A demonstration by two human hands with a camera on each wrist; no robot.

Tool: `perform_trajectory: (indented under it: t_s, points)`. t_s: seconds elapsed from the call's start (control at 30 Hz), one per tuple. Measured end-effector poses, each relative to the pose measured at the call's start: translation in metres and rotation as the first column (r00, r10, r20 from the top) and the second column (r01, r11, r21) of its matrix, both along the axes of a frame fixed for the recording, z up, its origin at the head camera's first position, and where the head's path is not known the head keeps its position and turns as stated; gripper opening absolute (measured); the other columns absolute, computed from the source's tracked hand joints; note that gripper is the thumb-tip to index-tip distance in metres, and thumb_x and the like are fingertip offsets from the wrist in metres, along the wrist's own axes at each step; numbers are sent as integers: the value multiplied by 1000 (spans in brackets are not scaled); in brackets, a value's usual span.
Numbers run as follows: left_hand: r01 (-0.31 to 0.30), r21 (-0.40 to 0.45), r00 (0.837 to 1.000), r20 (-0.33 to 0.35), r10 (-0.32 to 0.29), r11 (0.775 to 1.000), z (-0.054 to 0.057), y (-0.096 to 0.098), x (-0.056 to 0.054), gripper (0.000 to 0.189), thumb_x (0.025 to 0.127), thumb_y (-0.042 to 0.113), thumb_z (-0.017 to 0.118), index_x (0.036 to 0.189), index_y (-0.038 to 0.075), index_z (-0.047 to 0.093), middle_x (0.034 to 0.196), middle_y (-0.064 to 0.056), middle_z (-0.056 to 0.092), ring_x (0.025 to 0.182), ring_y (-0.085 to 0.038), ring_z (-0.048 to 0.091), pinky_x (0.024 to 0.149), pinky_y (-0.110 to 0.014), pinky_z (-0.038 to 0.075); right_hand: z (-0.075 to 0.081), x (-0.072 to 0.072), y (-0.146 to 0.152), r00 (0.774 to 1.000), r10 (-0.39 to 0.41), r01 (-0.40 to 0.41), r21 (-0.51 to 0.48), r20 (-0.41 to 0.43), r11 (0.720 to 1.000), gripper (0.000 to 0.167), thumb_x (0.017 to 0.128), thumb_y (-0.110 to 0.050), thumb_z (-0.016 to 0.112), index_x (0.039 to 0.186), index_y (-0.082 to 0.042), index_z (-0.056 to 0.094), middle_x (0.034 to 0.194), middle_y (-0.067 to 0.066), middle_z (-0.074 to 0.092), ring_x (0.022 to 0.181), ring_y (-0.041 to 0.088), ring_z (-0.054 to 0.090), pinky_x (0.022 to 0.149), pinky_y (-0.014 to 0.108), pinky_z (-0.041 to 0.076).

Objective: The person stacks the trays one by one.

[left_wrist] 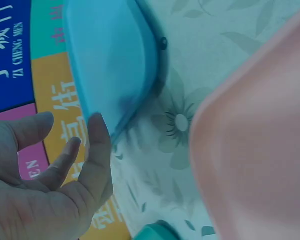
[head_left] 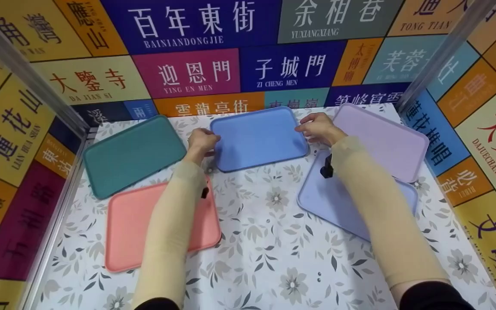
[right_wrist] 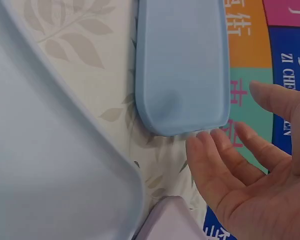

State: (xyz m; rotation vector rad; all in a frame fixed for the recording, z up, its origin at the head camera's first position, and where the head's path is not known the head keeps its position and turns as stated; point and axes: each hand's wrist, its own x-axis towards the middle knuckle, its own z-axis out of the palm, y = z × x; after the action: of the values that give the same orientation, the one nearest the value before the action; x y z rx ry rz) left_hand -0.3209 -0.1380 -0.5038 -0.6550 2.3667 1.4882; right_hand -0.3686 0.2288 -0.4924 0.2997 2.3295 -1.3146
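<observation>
A blue rectangular tray (head_left: 258, 138) lies at the back middle of the table, one hand at each short side. My left hand (head_left: 202, 143) is at its left edge; the left wrist view shows the thumb apart from the fingers and a fingertip (left_wrist: 95, 120) right at the tray's rim. At the right edge is my right hand (head_left: 319, 128), its loosely bent fingers (right_wrist: 202, 150) with tips at the rim and its thumb raised away. Neither hand wraps round the tray.
A green tray (head_left: 135, 155) lies back left, a pink tray (head_left: 123, 224) in front of it under the left forearm. At right, a lilac tray (head_left: 385, 137) overlaps a periwinkle tray (head_left: 325, 193), partly covered by the right forearm. Lettered panels (head_left: 187, 69) enclose the floral tabletop (head_left: 256, 258).
</observation>
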Motion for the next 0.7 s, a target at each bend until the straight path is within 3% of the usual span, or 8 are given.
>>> perform_trajectory:
  t_s: [0.07,0.1,0.2,0.3,0.33,0.5,0.57,0.7]
  points:
    - [0,-33,1000,19,0,999,-8,-2,-5,42,107,21,70,146,4,64,143,-14,68,129,-27,69,104,-41,66,-5,-4,0,1000,-6,6,4,8,1000,62,103,-27,79,157,-7,57,160,16,55,147,35,56,126,54,51]
    - [4,-45,1000,22,-3,999,-23,-8,-16,42,105,23,73,143,5,66,140,-13,70,126,-25,70,99,-39,67,-7,-5,0,1000,-8,8,4,13,1000,63,103,-27,78,158,-7,56,165,18,52,152,37,53,128,55,50]
    - [-2,-88,1000,31,5,996,-48,-14,-33,42,102,25,74,141,9,70,138,-10,73,122,-23,71,89,-38,66,-14,-10,-1,999,-22,22,-13,34,1000,66,104,-28,78,161,-8,52,177,19,41,164,42,43,131,58,46]
    - [-4,-57,999,42,7,998,-73,-19,-53,47,100,22,74,146,12,69,144,-10,71,128,-24,70,92,-43,68,-19,-11,-3,998,-25,28,-43,58,999,68,105,-26,76,164,-9,48,182,20,33,169,42,35,134,59,43]
    - [-1,-65,999,46,4,998,-71,-16,-53,50,100,20,71,149,12,67,149,-11,69,132,-27,69,96,-45,68,-20,-11,-3,998,-26,29,-49,64,998,67,105,-26,75,165,-10,48,183,20,31,170,41,34,135,59,42]
    - [41,-89,998,47,-37,995,-101,-23,-78,53,96,20,69,149,14,68,149,-12,69,131,-28,69,105,-42,65,-25,-11,-7,998,-11,14,-48,58,999,66,107,-23,72,166,-11,48,183,20,30,171,37,32,137,57,39]
    - [46,-71,997,61,-42,996,-98,-21,-75,53,99,20,67,152,13,66,151,-12,68,134,-28,68,109,-43,63,-27,-11,-8,998,-12,14,-45,53,999,64,107,-21,71,166,-10,49,183,20,31,170,36,33,136,57,40]
    - [24,39,997,76,-27,999,-54,-8,-40,58,105,12,54,163,10,55,163,-14,58,142,-29,61,118,-49,59,-32,-12,-9,999,-21,23,-53,27,998,59,106,-13,69,162,-6,53,175,19,40,153,29,46,129,47,47]
